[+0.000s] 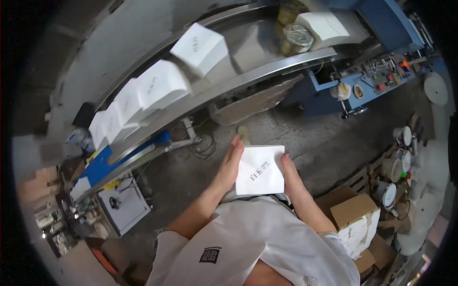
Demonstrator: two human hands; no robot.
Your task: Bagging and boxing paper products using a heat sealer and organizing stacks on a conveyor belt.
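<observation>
A square white paper stack point(260, 183), with dark print on its top, is held level in front of my body. My left hand point(231, 164) presses against its left side, fingers pointing away from me. On the opposite side, my right hand point(292, 177) grips it with the thumb near the top edge; its other fingers are hidden. Whether the paper is napkins or small bags, I cannot tell. Similar white stacks point(162, 86) stand in a row on the metal counter point(257, 74), with a separate stack point(199, 47) to their right.
Wrapped rolls point(296, 39) and more white paper point(324, 26) sit on the counter's right part. A blue machine point(372, 88) stands beyond it at the right. An open cardboard box point(353, 209) with white paper is near my right elbow. At left is a low white-topped table point(125, 202).
</observation>
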